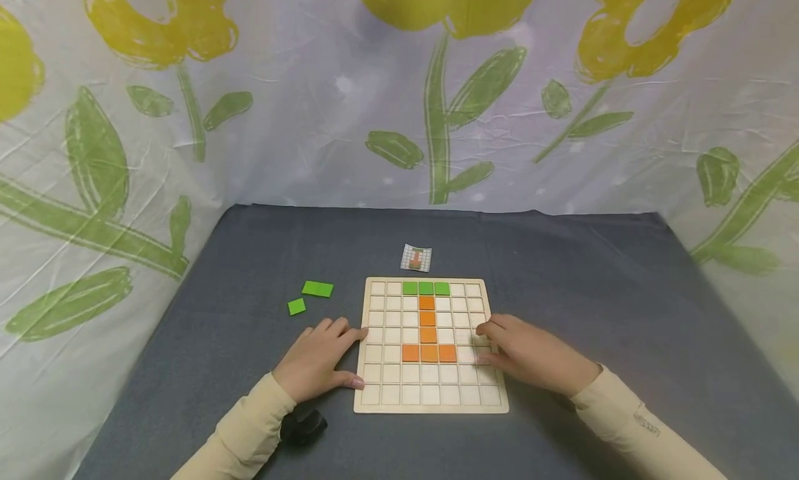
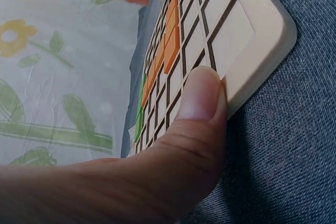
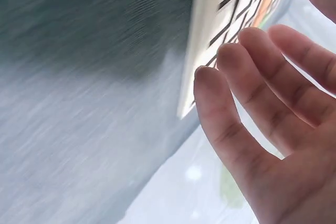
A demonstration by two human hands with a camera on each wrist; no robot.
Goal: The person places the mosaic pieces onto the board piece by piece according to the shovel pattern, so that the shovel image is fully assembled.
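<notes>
A square wooden grid board (image 1: 431, 407) lies on the dark cloth in the head view. Three green tiles (image 1: 426, 288) fill cells of its far row, and several orange tiles (image 1: 427, 318) form a stem with a crosswise row at its near end. My left hand (image 1: 321, 362) rests at the board's left edge; its thumb (image 2: 202, 98) touches the rim in the left wrist view, fingers spread. Over the right edge hovers my right hand (image 1: 530, 348), its fingers (image 3: 273, 87) loosely bent and apart, with nothing held in the right wrist view.
Loose green tiles lie left of the board: two side by side (image 1: 318, 289) and a single one (image 1: 296, 306). Behind the board is a small printed card (image 1: 415, 258) with a grid pattern. A black object (image 1: 302, 426) sits by the left wrist. Flower-patterned fabric (image 1: 299, 119) hangs around the table.
</notes>
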